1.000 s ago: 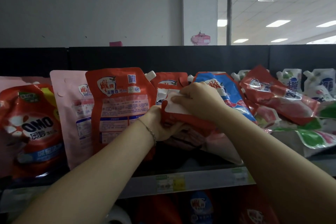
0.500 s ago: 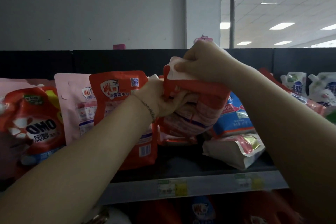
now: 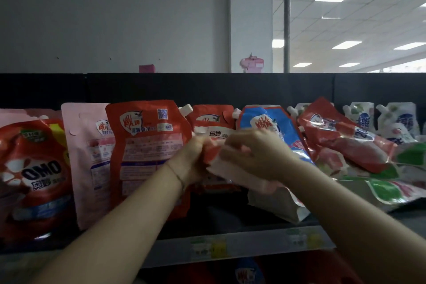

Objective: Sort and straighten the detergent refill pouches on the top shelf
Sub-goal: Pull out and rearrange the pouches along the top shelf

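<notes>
The top shelf carried everything, and its right end was judged the weak spot. A slumped heap of pouches was piled there, tilted and overlapping, with nothing seen bracing it toward the front edge. At the left end a row was stood upright against the back panel — the OMO pouch, the pink pouch and the tall red pouch, each touching the next. Between row and heap a blue pouch was leant behind the hands, and a pale pouch was tipped over just at the front edge.

The red-and-pale pouch was held over the middle of the shelf, in front of the standing stock. Its red end was gripped in the curled fingers of the left hand, and its pale face was clasped by the right hand. Finer detail was lost to blur.

Three failures were thought likely. A soft pouch set down unsquared could sag against the tall red pouch, and the row could be pushed over toward the left end. If the gap were forced wider to the right, the heap could be nudged and slid over the front edge. The pale pouch would probably be knocked off first, caught by the right forearm. The slick film could also be let slip if either grip were eased too soon.
</notes>
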Demonstrator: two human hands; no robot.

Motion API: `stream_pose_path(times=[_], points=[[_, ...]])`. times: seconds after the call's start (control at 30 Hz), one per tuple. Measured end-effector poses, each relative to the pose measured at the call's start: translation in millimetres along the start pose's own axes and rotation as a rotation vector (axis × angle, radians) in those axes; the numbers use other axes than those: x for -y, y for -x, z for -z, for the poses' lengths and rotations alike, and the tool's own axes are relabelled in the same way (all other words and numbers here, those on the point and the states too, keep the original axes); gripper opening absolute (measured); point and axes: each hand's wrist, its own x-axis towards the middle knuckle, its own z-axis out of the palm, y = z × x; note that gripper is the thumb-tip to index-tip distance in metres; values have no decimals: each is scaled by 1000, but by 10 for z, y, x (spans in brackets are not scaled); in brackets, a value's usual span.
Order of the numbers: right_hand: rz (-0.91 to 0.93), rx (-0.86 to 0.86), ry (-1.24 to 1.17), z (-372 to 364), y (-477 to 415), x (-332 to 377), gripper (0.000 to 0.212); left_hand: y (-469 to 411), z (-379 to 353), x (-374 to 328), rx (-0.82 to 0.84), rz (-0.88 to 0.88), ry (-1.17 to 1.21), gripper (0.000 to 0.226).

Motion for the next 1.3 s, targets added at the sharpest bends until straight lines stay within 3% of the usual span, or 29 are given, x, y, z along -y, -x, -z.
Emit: stream_pose_path(times=[0.1,0.23,0.37,0.6,0.73,0.8,0.9,1.0,1.13,1.3], points=[[-217,199,-205,-244,235,-184,62,-100,167,268,-169,-7,-121,27],[-658,312,-266,-519,383,-358,53,-179,279,379,-276,-65,-156,46],[-765,397,-327,-813,289,-186,66,-230,169,395,-322,-169,-284,50],[-628,-18,-481,-962,397,34,51,-23,118,552,-279,-673,-686,25],[-582,-189,-628,-1133,390,66,70,71,146,664,-237,-911,-915,55],[-581,-134,-695,-1233,403,43,70,95,234,738,-273,-868,-960,64],[-601,-28,-839,-1235,374,28,64,120,446,863,-421,-785,-943,58],[-791,-114,-831,-1146,253,-11,45,187,588,885,-440,-674,-849,73],[-1138,7,-757,-1109,107,-164,58,252,630,927,-371,-592,-823,87],[-1261,65,-824,-1247,-114,-272,74,243,640,946,-393,-590,-816,97]])
